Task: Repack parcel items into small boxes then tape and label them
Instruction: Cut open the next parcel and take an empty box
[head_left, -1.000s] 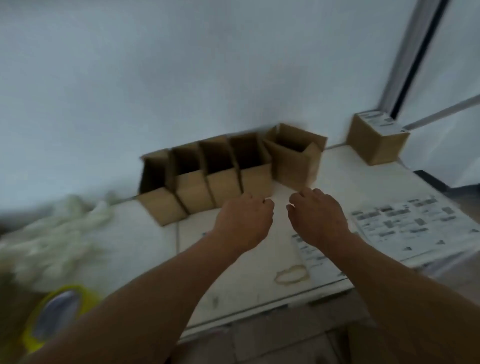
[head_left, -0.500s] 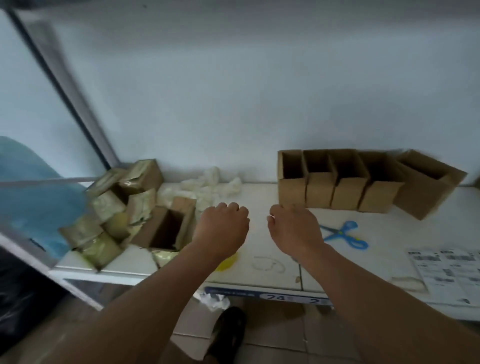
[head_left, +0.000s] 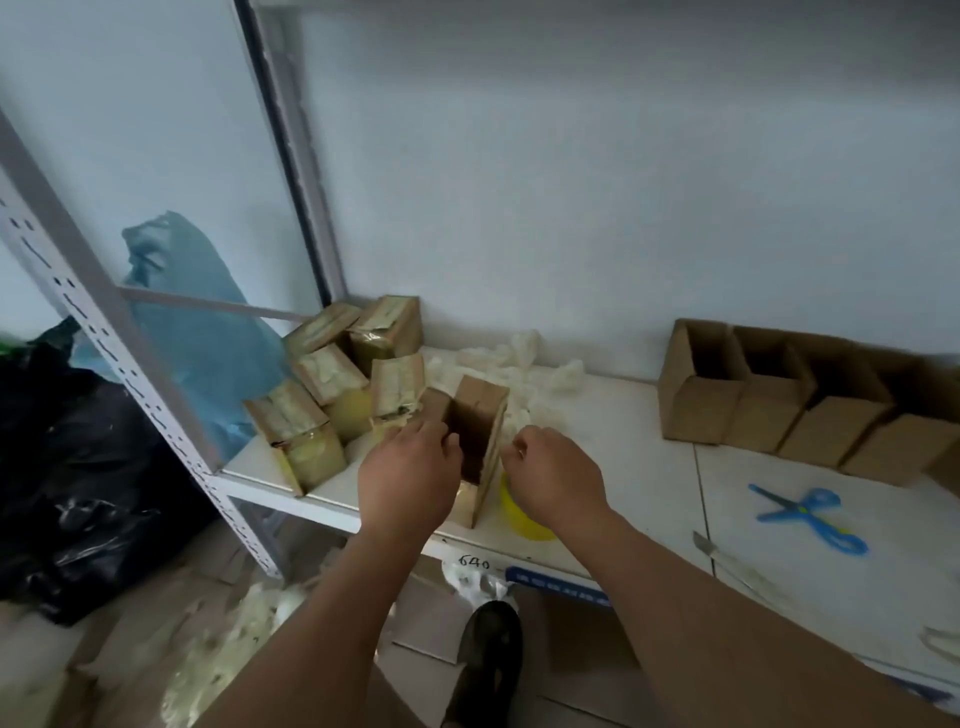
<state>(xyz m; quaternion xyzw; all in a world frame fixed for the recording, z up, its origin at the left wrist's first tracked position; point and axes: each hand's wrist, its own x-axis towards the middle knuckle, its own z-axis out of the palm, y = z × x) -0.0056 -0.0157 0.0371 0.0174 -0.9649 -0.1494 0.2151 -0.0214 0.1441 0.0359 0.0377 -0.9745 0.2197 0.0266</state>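
A small open cardboard box (head_left: 475, 434) stands near the front edge of the white shelf (head_left: 613, 431), its flaps up. My left hand (head_left: 410, 480) grips its left flap, and my right hand (head_left: 556, 480) pinches the edge of its right flap. A pile of taped parcels (head_left: 332, 379) wrapped in yellowish film lies just left of the box. A row of empty small boxes (head_left: 779, 400) lies along the wall at the right. A yellow tape roll (head_left: 519, 514) sits partly hidden under my right wrist.
Blue scissors (head_left: 810, 514) and a cutter knife (head_left: 737, 566) lie on the shelf at the right. White packing filler (head_left: 524, 364) is heaped behind the box. The shelf upright (head_left: 104, 332), a black bag (head_left: 78, 467) and a blue bag (head_left: 197, 322) are at the left. My shoe (head_left: 488, 665) is below.
My view has swung left from the row of empty boxes to the parcel pile. Both hands have moved forward from hovering over the shelf onto the flaps of the open box.
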